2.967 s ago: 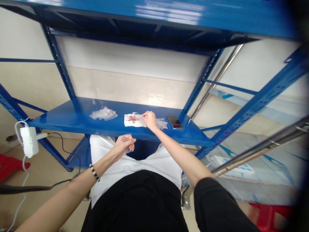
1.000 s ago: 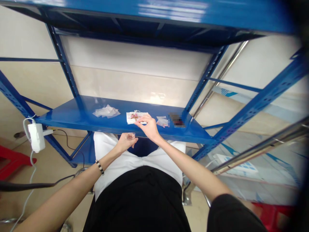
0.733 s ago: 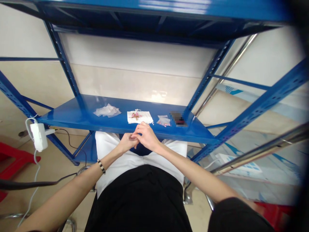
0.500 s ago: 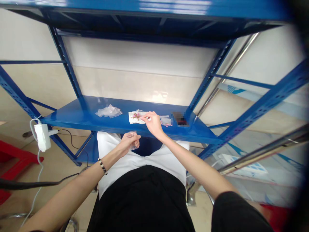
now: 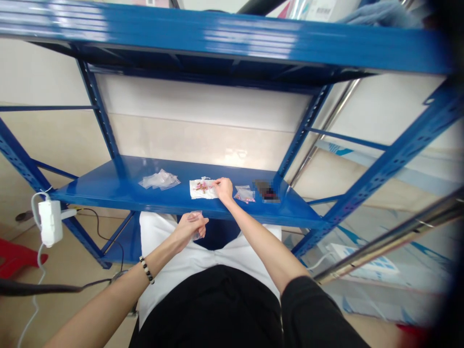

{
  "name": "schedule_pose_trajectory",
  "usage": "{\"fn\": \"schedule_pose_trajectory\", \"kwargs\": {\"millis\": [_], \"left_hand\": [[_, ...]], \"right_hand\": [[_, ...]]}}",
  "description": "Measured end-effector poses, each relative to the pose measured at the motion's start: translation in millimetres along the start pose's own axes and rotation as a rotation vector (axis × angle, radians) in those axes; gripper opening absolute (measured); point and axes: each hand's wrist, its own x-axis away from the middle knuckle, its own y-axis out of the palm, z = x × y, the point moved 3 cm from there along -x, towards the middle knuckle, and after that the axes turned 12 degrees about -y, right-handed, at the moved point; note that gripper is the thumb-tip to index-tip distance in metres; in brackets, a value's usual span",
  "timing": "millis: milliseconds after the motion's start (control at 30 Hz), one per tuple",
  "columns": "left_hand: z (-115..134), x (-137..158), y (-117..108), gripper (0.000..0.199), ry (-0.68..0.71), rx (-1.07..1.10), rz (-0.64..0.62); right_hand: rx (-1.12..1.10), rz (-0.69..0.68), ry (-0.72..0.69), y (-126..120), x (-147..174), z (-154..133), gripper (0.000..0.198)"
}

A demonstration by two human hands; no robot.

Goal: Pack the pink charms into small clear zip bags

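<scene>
My left hand [image 5: 189, 231] is closed around a small clear plastic bag [image 5: 196, 236] in front of the shelf's edge. My right hand [image 5: 224, 189] pinches its fingertips together at the right side of a white sheet [image 5: 195, 195]; whatever they hold is too small to make out. Small pink and gold bead-like pieces [image 5: 203, 186] lie in a loose heap on that sheet. Right of this hand rests a clear bag with pink pieces [image 5: 245, 194] inside. Several flat clear bags [image 5: 160, 180] overlap in a pile on the left.
These things lie on a blue metal shelf [image 5: 119, 193], with another blue shelf board [image 5: 163, 29] above it. A dark, pixelated flat object [image 5: 266, 191] lies on the right. Blue uprights stand at both sides, and a white power adapter [image 5: 50, 223] hangs at the left.
The view has tilted upward and shifted slightly. My right hand has its fingers drawn closer together at the sheet's right side, uncovering the bag of pink pieces. My left hand still holds its bag.
</scene>
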Motion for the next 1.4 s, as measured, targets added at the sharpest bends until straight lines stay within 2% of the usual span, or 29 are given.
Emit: {"fn": "schedule_pose_trajectory", "kwargs": {"millis": [167,333,467,667,833,967,1100,1167,1333,1400], "left_hand": [[-3.5,6.9,3.2,0.039,0.01,-0.076,0.001],[-7.0,-0.7,3.8,0.042,0.017,-0.172,-0.006],[-10.9,-4.8,3.4,0.041,0.004,-0.215,-0.016],[-9.2,5.3,3.5,0.04,0.039,-0.23,-0.025],[-13.4,0.3,5.8,0.04,-0.008,-0.173,-0.028],[-18.3,-4.9,8.3,0.041,-0.033,-0.181,-0.022],[-13.1,2.8,6.8,0.041,-0.003,-0.248,0.027],[-7.7,7.9,4.9,0.041,0.01,-0.292,0.039],[4.4,5.0,-1.2,0.035,0.066,-0.485,0.047],[5.6,-1.0,-2.8,0.033,0.096,-0.541,0.039]], "right_hand": [[0.084,-0.033,-0.096,4.1,2.2,-1.3,0.01],[0.142,-0.041,-0.146,7.0,0.5,-1.8,0.01],[0.151,-0.037,-0.161,5.0,1.6,-5.3,0.011],[0.15,-0.042,-0.16,3.3,4.2,-9.7,0.014],[0.152,-0.056,-0.201,5.5,4.9,-9.5,0.014],[0.081,0.014,-0.177,-6.0,5.4,-13.5,0.017],[-0.044,0.188,-0.219,-25.4,11.4,-28.8,0.019],[-0.113,0.22,-0.278,-31.3,19.7,-42.7,0.018],[-0.347,0.157,-0.467,-47.4,65.5,-90.0,0.013],[-0.407,0.095,-0.468,-57.1,91.4,-101.5,0.011]]}}
